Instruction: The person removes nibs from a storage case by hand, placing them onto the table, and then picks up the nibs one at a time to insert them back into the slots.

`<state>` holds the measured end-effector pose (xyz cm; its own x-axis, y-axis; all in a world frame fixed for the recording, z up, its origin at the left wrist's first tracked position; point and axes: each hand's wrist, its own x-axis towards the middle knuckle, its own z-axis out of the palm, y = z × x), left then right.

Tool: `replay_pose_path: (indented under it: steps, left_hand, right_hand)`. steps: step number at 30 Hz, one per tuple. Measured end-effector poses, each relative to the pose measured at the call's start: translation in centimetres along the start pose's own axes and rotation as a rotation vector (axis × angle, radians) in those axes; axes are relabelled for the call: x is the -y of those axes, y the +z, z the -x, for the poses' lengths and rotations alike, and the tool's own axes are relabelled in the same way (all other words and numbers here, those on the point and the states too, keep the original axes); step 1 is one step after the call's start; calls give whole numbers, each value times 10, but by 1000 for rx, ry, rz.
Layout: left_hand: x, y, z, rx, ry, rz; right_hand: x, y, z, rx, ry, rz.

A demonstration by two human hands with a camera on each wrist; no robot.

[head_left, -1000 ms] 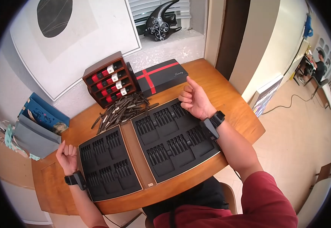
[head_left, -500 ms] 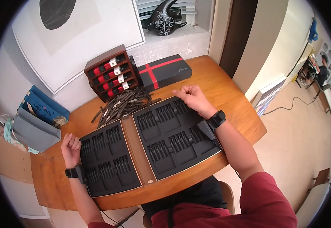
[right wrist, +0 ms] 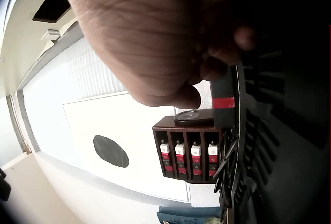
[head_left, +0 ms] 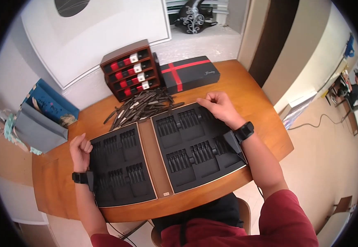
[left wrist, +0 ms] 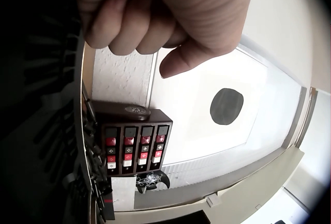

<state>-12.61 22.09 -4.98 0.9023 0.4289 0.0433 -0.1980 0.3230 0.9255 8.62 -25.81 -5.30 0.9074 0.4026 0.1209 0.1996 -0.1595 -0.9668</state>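
A case with black foam trays (head_left: 156, 160) lies unfolded on the wooden table, its slots filled with slim dark pieces. At its left edge is my left hand (head_left: 80, 153); the left wrist view shows the hand (left wrist: 165, 17) with fingers curled and thumb apart, nothing visible in them. My right hand (head_left: 222, 110) is over the far right edge, its fingers bent. In the right wrist view the hand (right wrist: 150, 43) is close beside the tray, partly in shadow; contact with the edge is unclear. Beyond the case lies a heap of thin dark pieces (head_left: 140, 108).
Behind the heap stands a brown wooden rack (head_left: 131, 72) with red, white and black items. Right of it is a black box with red ribbon (head_left: 193, 74). Paper bags (head_left: 43, 125) stand at the left. A person sits in the far right background.
The right hand has turned and come down, its thumb side toward the case's far edge. The left hand's fingers have drawn nearer the left tray. The head view has shifted.
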Motion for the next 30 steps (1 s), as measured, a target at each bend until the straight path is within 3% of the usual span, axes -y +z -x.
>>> replay_pose_path:
  steps: [7, 10, 13, 18, 20, 21, 23, 24, 26, 30]
  left_hand:
    - [0, 3, 1, 35, 1, -52]
    - [-4, 13, 5, 14, -11, -72]
    - [-5, 9, 7, 28, -36, -85]
    - [-6, 8, 4, 69, -28, -97]
    - [-5, 6, 4, 71, -50, -113]
    - [-4, 5, 6, 55, -51, -98]
    - [-4, 6, 4, 85, -32, -118]
    - [-3, 4, 4, 91, -29, -123]
    - [-3, 4, 4, 86, -33, -123]
    - [-4, -1, 4, 98, -55, -109]
  right_hand:
    - [3, -1, 2, 84, -50, 147]
    - [13, 4, 6, 126, 54, 113]
    - [1, 4, 2, 175, -47, 208]
    - [43, 17, 9, 202, 66, 340]
    - [47, 25, 0, 279, -101, 589]
    - [50, 30, -3, 297, -101, 602]
    - [64, 47, -9, 280, -426, 853]
    - [72, 56, -11, 292, -432, 863]
    - [86, 72, -14, 471, -619, 926]
    - [79, 87, -26, 516, -633, 1104]
